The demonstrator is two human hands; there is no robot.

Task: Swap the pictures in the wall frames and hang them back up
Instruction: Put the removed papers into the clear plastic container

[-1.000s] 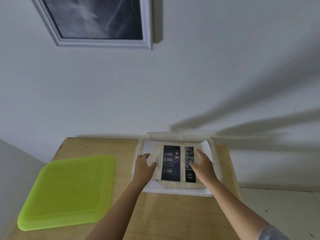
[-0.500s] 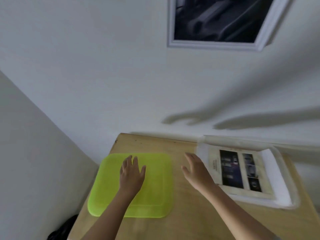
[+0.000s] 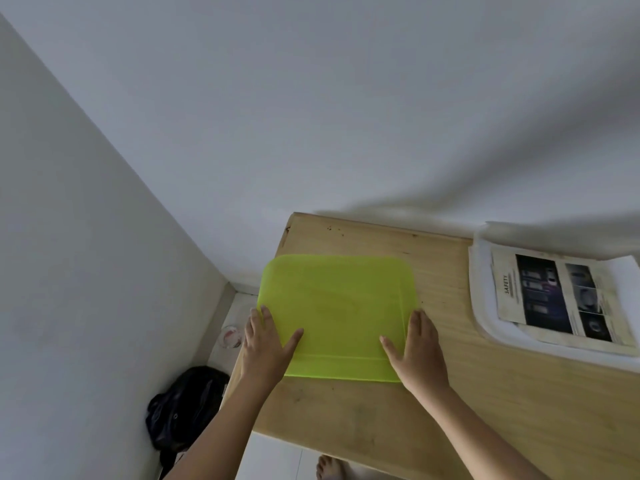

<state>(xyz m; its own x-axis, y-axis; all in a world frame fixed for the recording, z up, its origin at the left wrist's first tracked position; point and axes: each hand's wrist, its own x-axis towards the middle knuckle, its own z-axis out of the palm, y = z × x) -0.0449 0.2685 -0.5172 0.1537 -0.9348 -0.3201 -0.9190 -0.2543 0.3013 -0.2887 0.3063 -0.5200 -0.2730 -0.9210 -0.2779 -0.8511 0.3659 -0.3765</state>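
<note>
Lime-green translucent plastic forms the panel point(image 3: 337, 317) that lies flat on the wooden table point(image 3: 485, 393), and both hands are laid on its near corners. The step in hand is judged to be lifting this panel, probably as the cover for the white frame point(image 3: 485, 306) at the right edge of view, in which a printed sheet point(image 3: 557, 299) headed SAFETY lies face up.

To do this well, the panel should be taken by its two side edges with even pressure, so that it is not bowed. Smears would be avoided if the face is touched as little as possible. It should be kept level while carried across, then lowered squarely into the frame so the sheet beneath is not shifted or creased.

The left hand point(image 3: 266, 344) is spread flat, its fingers along the panel's left edge and its thumb resting on the green face. The right hand point(image 3: 419, 348) is mirrored at the right edge, fingers extended beside and over the rim, thumb on the face. Neither hand is closed around anything; whether any fingertip is already hooked under an edge cannot be told. The frame and its sheet lie well apart from both hands, to the right, against the wall.
</note>
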